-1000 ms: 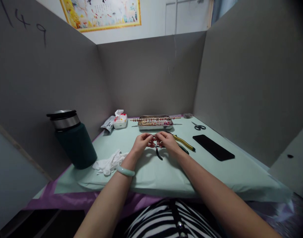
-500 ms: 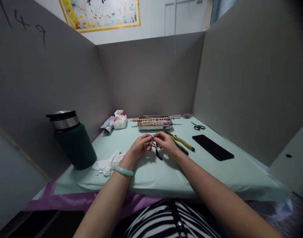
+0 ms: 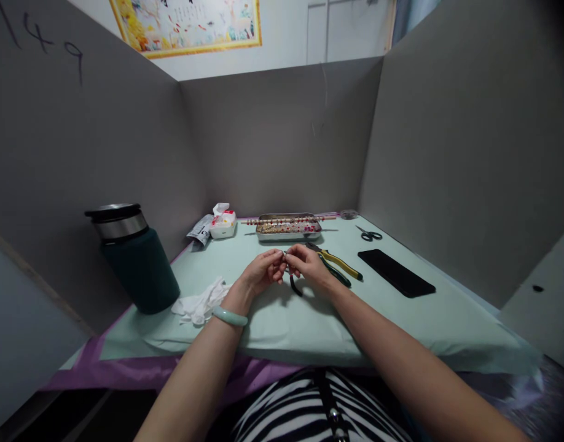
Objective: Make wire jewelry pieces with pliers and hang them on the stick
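Note:
My left hand point(image 3: 263, 270) and my right hand point(image 3: 307, 264) meet over the middle of the table, fingertips pinched close together. Between them is something small, partly shiny, too tiny to name. A black-handled tool point(image 3: 295, 286) lies beneath the hands, its upper part hidden by them. Just beyond the fingers stands a metal tray point(image 3: 289, 237) holding small red and gold pieces, and a thin stick point(image 3: 328, 218) strung with red beads lies across it. To the right of my right hand rest pliers point(image 3: 341, 265) with yellow and green handles.
A dark green flask point(image 3: 141, 270) stands at the left, beside a crumpled white cloth point(image 3: 201, 302). Farther back are a white box point(image 3: 223, 227) and a printed packet point(image 3: 201, 231). A black phone point(image 3: 395, 273) and scissors point(image 3: 368, 234) lie at right. Grey partitions point(image 3: 282, 147) enclose the table.
My fingertips have shifted slightly around the small thing, still pinched together. The tool beneath shows a little less between my hands. Nothing else on the table has moved.

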The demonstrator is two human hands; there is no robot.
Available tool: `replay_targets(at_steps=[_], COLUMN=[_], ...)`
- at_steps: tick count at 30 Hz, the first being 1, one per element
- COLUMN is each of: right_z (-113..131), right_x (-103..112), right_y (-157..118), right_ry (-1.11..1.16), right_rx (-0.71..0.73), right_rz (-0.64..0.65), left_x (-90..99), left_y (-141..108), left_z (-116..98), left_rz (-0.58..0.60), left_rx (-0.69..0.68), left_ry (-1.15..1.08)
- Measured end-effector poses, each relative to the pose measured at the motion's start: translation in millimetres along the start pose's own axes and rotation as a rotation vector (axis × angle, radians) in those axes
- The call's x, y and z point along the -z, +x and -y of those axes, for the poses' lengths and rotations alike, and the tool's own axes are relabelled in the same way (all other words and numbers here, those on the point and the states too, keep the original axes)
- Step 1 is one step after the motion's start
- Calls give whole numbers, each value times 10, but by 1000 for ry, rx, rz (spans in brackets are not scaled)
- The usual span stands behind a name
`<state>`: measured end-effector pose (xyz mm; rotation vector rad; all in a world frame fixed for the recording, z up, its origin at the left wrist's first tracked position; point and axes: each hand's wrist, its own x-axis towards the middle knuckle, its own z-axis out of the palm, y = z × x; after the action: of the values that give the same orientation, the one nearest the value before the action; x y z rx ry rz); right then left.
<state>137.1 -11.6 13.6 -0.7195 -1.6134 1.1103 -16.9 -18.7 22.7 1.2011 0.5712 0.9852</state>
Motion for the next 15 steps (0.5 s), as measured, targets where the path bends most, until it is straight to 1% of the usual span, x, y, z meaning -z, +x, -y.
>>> replay_targets(at_steps=[5, 10, 13, 15], right_z=[-24, 11, 13, 9], right_x=[-12, -36, -24, -8], right_y=[-3, -15, -16, -11], right_ry=[52, 182, 224, 240], right_rx=[1, -20, -28, -38], right_rz=[37, 77, 117, 142], left_x=[-9, -3, -1, -5], left_y=[1, -3, -8, -8], left_z=[4, 12, 14, 15], left_rz=[14, 38, 67, 63], left_rx=[2, -52, -64, -72], left_ry=[4, -13, -5, 13])
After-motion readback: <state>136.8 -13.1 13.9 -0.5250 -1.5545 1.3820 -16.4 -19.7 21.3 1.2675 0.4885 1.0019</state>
